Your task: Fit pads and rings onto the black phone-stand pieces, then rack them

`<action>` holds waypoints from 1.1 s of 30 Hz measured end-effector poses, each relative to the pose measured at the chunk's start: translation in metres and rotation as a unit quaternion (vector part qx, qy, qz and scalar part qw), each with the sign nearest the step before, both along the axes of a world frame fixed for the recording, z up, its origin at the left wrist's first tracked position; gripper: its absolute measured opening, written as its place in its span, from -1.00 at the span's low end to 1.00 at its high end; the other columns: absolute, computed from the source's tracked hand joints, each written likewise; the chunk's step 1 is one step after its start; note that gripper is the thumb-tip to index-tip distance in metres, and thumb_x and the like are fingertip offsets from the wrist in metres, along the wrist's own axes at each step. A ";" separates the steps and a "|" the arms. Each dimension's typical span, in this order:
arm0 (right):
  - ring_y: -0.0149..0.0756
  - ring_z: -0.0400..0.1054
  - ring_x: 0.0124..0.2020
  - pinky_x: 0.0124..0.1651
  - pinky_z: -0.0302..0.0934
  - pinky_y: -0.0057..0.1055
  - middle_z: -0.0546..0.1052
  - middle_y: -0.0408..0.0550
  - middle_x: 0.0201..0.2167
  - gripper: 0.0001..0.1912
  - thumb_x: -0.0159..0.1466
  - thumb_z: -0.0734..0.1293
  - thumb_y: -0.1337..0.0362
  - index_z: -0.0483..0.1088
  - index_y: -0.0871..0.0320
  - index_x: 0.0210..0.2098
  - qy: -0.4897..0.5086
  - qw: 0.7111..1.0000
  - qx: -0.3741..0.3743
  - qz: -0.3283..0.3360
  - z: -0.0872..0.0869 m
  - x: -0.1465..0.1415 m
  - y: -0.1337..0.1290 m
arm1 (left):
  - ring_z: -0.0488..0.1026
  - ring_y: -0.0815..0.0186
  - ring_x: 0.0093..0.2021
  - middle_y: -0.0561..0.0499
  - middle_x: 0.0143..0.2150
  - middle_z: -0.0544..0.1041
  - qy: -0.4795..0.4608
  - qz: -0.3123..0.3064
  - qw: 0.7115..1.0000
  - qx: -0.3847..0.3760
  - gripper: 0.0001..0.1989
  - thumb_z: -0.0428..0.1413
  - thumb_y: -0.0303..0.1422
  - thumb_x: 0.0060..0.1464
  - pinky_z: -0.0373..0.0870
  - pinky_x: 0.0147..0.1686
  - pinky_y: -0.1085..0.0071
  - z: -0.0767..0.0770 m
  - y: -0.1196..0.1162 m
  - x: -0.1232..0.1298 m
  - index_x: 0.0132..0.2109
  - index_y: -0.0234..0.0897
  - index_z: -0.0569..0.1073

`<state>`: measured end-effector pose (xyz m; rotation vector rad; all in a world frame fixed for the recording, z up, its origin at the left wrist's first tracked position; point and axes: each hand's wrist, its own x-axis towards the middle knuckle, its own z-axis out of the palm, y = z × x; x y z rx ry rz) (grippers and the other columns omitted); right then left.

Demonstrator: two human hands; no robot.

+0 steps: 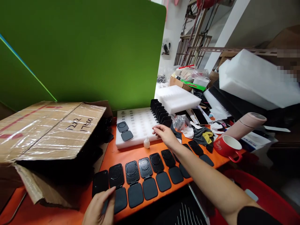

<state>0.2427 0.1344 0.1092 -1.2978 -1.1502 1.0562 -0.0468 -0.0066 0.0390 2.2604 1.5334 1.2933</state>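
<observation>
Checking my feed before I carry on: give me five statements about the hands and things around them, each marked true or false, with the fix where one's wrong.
1. The right hand is nearer the white foam slab than the left is. True.
2. The left hand is inside the cardboard box. False: the left hand is at the left end of the row of open black cases.
3. One open case lies on the foam slab. True.
4. The red mug lies tipped over. False: the red mug stands upright.
5. A small bottle stands in front of the slab. True.
</observation>
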 end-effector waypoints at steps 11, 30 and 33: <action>-0.20 0.39 -0.09 -0.13 0.19 -0.43 0.54 -0.03 -0.10 -0.72 0.25 0.20 0.34 0.48 0.09 -0.13 -0.581 0.795 0.052 0.167 0.005 -0.052 0.160 | 0.44 0.19 -0.02 -0.11 -0.02 0.51 0.170 -0.046 0.981 -0.077 -0.73 -0.05 -0.34 0.20 0.41 -0.04 0.25 0.047 0.095 0.045 -0.02 -0.24 0.44; -0.21 0.37 -0.13 -0.16 0.22 -0.45 0.49 0.11 -0.07 -0.75 0.30 0.17 0.32 0.42 0.22 -0.11 -0.576 0.797 0.034 0.176 0.011 -0.062 0.199 | 0.31 0.06 0.15 -0.15 0.16 0.38 0.213 -0.003 0.971 -0.105 -0.67 0.03 -0.39 0.12 0.24 0.12 0.02 0.033 0.132 0.044 0.05 -0.24 0.41; -0.29 0.39 -0.21 -0.25 0.22 -0.48 0.50 0.09 -0.12 -0.71 0.34 0.10 0.33 0.37 0.24 -0.07 -0.532 0.830 0.030 0.163 0.032 -0.062 0.178 | 0.42 0.13 0.01 -0.14 0.01 0.49 0.189 0.007 0.978 -0.089 -0.73 -0.02 -0.40 0.15 0.37 0.00 0.16 0.034 0.122 0.033 -0.03 -0.27 0.46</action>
